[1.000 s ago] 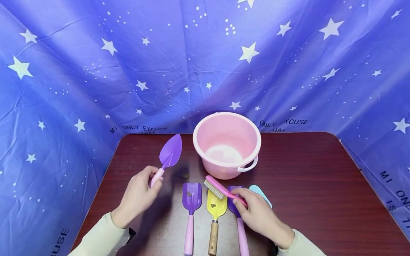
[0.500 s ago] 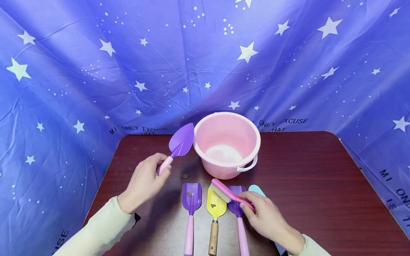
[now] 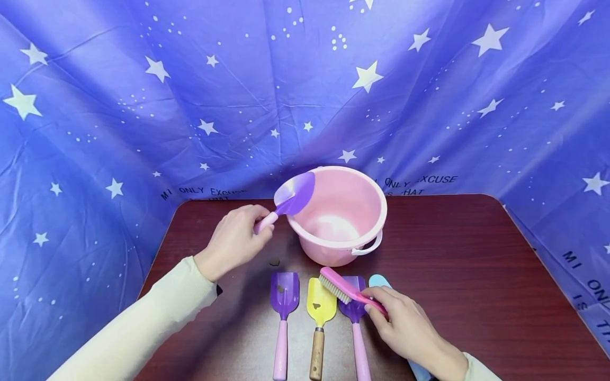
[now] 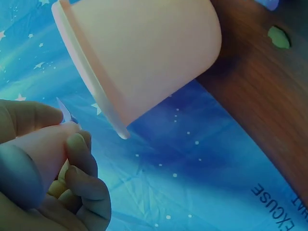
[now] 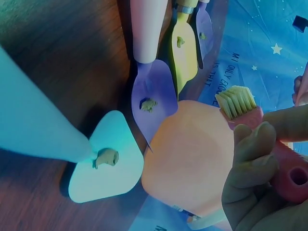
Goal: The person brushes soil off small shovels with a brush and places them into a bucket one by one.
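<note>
My left hand grips the pink handle of a purple garden trowel, whose blade is tilted and overlaps the left rim of a pink bucket. In the left wrist view the bucket's outer wall stands beyond the fingers, and most of the blade is hidden. My right hand holds a pink scrubbing brush, bristles downward, above a yellow shovel and the right-hand purple shovel. Small brown clumps lie on both blades, seen in the right wrist view.
Left of the yellow shovel lies another purple shovel with a clump on it. A light blue trowel, also bearing a clump, lies under my right hand. One loose clump sits on the dark table near the bucket. A starry blue cloth hangs behind.
My left hand has carried the purple trowel rightward and away from me to the bucket's rim, and its blade has turned. My right hand has drifted slightly right with the brush.
</note>
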`<state>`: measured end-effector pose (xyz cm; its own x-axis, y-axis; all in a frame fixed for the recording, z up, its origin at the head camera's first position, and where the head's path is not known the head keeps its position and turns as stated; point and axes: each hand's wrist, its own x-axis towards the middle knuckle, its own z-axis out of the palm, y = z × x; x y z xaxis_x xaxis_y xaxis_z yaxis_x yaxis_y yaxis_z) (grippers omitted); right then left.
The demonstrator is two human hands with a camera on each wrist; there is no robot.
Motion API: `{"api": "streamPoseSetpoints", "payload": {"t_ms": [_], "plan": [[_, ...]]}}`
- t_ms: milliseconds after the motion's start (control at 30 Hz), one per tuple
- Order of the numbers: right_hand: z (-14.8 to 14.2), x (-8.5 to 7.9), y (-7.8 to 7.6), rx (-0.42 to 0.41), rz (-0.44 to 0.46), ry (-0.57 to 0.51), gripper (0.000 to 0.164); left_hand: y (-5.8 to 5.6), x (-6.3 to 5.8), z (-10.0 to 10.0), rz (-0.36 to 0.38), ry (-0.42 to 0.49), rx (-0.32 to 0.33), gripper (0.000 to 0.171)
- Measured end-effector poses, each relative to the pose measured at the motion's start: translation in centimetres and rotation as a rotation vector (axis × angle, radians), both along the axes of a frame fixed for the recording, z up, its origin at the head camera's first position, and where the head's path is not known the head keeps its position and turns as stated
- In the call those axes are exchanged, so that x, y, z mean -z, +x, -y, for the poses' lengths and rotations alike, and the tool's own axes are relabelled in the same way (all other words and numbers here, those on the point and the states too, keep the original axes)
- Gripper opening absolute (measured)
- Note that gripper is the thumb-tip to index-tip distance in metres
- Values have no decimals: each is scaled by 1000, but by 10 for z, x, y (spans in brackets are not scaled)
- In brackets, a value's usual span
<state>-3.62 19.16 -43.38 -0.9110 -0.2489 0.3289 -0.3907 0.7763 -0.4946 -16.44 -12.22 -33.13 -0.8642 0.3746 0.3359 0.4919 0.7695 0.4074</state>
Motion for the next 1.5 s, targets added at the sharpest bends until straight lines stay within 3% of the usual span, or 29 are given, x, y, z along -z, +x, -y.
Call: {"api": "streamPoseSetpoints", "payload": {"t_ms": [167,433,733,1200,1500], "plan": [[-4,-3,1,9,-10,13,25,-9,-4,-12,8,-65,18,4],[-12,-4,3,23,-53,19,30,-20,-12,-37,0,-169,48,14],[-15,-5,4,29,-59,28,29,-34,-18,-68,82,-313,60,19],[-16,-7,4,13,-70,11,30,-52,-9,-114,110,-457,71,8],[-16,-7,4,4,-71,16,30,-61,2,-127,207,-491,71,6]]}}
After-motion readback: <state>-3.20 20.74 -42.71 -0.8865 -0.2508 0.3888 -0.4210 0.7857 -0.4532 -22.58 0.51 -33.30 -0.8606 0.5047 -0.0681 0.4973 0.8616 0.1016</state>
